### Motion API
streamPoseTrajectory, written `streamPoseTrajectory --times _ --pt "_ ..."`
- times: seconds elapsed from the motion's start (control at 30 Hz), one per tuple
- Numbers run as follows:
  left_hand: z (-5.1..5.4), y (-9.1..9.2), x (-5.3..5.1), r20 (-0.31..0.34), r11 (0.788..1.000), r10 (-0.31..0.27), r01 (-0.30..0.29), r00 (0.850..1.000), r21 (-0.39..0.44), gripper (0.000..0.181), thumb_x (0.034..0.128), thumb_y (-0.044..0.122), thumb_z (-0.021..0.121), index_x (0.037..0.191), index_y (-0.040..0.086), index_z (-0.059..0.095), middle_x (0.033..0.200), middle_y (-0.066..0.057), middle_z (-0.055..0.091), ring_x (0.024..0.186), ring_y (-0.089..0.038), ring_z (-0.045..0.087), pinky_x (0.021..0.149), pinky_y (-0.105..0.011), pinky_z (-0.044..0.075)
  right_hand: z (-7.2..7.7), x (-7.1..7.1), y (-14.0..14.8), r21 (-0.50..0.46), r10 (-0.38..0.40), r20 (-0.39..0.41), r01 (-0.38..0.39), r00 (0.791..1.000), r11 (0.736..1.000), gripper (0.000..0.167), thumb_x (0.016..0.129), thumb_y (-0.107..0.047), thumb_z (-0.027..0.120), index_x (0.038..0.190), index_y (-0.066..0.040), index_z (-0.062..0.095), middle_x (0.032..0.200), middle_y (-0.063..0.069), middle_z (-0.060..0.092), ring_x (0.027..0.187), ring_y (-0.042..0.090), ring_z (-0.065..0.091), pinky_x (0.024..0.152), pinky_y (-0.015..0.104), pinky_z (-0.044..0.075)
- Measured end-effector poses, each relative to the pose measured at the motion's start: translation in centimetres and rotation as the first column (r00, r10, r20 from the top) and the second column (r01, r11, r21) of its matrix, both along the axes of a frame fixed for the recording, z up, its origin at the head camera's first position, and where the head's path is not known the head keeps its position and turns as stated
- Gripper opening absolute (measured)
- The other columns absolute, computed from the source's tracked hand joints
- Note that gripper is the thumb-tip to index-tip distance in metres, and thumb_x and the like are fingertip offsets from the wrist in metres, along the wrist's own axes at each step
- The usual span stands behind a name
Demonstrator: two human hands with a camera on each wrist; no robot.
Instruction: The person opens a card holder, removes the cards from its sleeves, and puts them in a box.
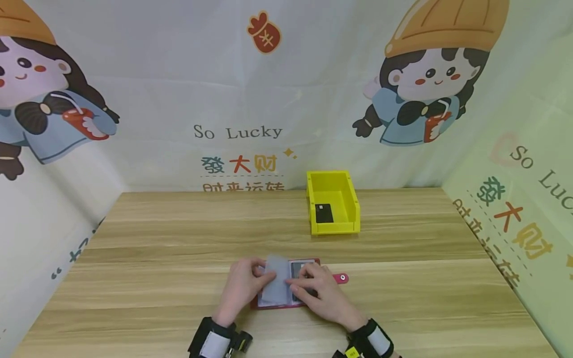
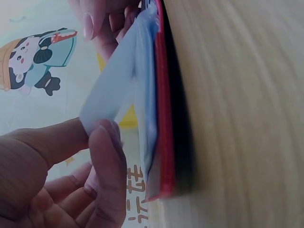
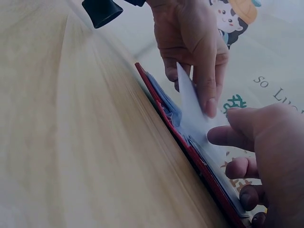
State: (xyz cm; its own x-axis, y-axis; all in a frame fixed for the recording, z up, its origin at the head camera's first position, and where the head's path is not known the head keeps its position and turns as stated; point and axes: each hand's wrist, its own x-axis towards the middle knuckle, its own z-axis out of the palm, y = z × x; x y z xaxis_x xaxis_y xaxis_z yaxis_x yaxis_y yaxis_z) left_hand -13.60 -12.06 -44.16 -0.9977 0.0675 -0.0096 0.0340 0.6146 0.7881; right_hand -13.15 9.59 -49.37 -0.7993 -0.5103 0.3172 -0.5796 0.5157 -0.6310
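Note:
A red card holder (image 1: 293, 306) lies spread on the table, its snap strap (image 1: 341, 278) sticking out to the right. Clear plastic sleeves fill it, and a dark card shows on the right side, partly covered by my right hand (image 1: 326, 297). My left hand (image 1: 241, 284) pinches the outer edge of one raised translucent sleeve page (image 1: 276, 281) between thumb and finger. In the left wrist view that page (image 2: 111, 80) slants up from the stack. My right hand's fingers (image 3: 228, 137) are loosely bent beside the page, the index fingertip touching it near the fold.
Behind the card holder stands a yellow bin (image 1: 335, 227) with a black card (image 1: 324, 213) inside. The wooden table (image 1: 179, 223) meets a printed cloth backdrop (image 1: 156, 99) at its back and sides.

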Motion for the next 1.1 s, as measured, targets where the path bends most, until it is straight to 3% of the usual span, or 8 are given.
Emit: streamPoseTrajectory --times 0.13,0.23,0.5,0.63,0.77,0.9,1.0,1.1 --pt "0.0 -0.3 0.2 -0.003 0.999 -0.001 0.001 1.0 -0.043 0.046 0.0829 0.008 0.08 0.122 -0.007 0.061 0.066 -0.003 0.062 0.053 -0.009 0.053 0.049 -0.022 0.04 -0.1 0.0 -0.2 0.061 -0.003 -0.022 0.004 1.0 0.998 0.024 0.1 -0.029 0.061 0.117 -0.022 0.077 0.095 -0.009 0.048 0.092 0.005 0.043 0.083 0.025 0.03" --pt "-0.1 -0.4 0.2 0.005 0.998 0.002 -0.001 1.0 -0.058 0.054 0.0825 0.007 0.08 0.128 -0.006 0.055 0.068 -0.003 0.06 0.057 -0.01 0.052 0.05 -0.023 0.04 -0.2 0.0 -0.3 0.1 -0.004 -0.044 0.008 0.999 0.995 0.025 0.1 -0.032 0.061 0.118 -0.024 0.076 0.094 -0.009 0.047 0.092 0.005 0.042 0.083 0.025 0.029" --pt "-0.3 -0.4 0.3 0.002 0.996 0.015 -0.015 1.0 -0.092 0.047 0.0804 0.007 0.082 0.118 -0.001 0.055 0.07 -0.003 0.056 0.058 -0.011 0.049 0.051 -0.023 0.036 -0.3 0.0 -0.5 0.148 -0.013 -0.057 0.021 0.998 0.989 0.025 0.098 -0.033 0.064 0.12 -0.026 0.075 0.092 -0.011 0.047 0.094 0.006 0.041 0.081 0.025 0.028" --pt "-0.2 -0.2 0.5 -0.045 0.989 -0.003 -0.003 0.999 -0.15 0.038 0.0803 0.007 0.082 0.108 0.001 0.057 0.067 -0.001 0.053 0.057 -0.01 0.046 0.051 -0.023 0.034 -0.2 0.0 -0.6 0.167 -0.021 -0.043 0.028 0.999 0.985 0.026 0.097 -0.033 0.066 0.121 -0.028 0.075 0.092 -0.012 0.045 0.094 0.005 0.04 0.082 0.026 0.027" --pt "-0.3 0.4 0.7 -0.126 0.969 -0.047 0.015 0.991 -0.245 0.025 0.0797 0.005 0.081 0.097 0.004 0.062 0.067 0.0 0.049 0.058 -0.01 0.041 0.053 -0.023 0.031 -0.2 0.0 -0.5 0.117 -0.036 -0.036 0.04 0.999 0.992 0.025 0.096 -0.028 0.068 0.12 -0.025 0.076 0.092 -0.012 0.047 0.092 0.005 0.042 0.082 0.025 0.028" --pt "-0.5 1.3 0.7 -0.21 0.947 -0.129 0.057 0.969 -0.318 0.016 0.0782 -0.005 0.074 0.086 0.006 0.066 0.07 -0.001 0.054 0.064 -0.012 0.046 0.059 -0.025 0.036 -0.3 -0.1 -0.2 -0.03 -0.067 -0.018 0.066 0.998 0.997 0.023 0.093 -0.013 0.07 0.114 -0.013 0.077 0.092 -0.007 0.055 0.089 0.006 0.047 0.079 0.023 0.036" --pt "-0.7 1.9 0.7 -0.247 0.938 -0.219 0.134 0.944 -0.319 0.021 0.0761 -0.014 0.066 0.083 0.006 0.068 0.081 -0.005 0.062 0.074 -0.016 0.056 0.068 -0.03 0.046 -0.4 -0.3 0.1 -0.11 -0.09 0.006 0.09 0.996 0.99 0.022 0.091 -0.004 0.07 0.112 -0.007 0.077 0.092 -0.003 0.058 0.085 0.006 0.049 0.074 0.02 0.04" --pt "-0.9 2.2 0.8 -0.238 0.936 -0.277 0.205 0.931 -0.287 0.027 0.074 -0.019 0.06 0.083 0.005 0.07 0.091 -0.008 0.064 0.087 -0.021 0.06 0.079 -0.038 0.051 -0.4 -0.4 0.5 -0.123 -0.117 0.004 0.117 0.993 0.986 0.022 0.089 -0.001 0.071 0.11 -0.006 0.076 0.092 -0.002 0.059 0.085 0.006 0.05 0.072 0.02 0.042"
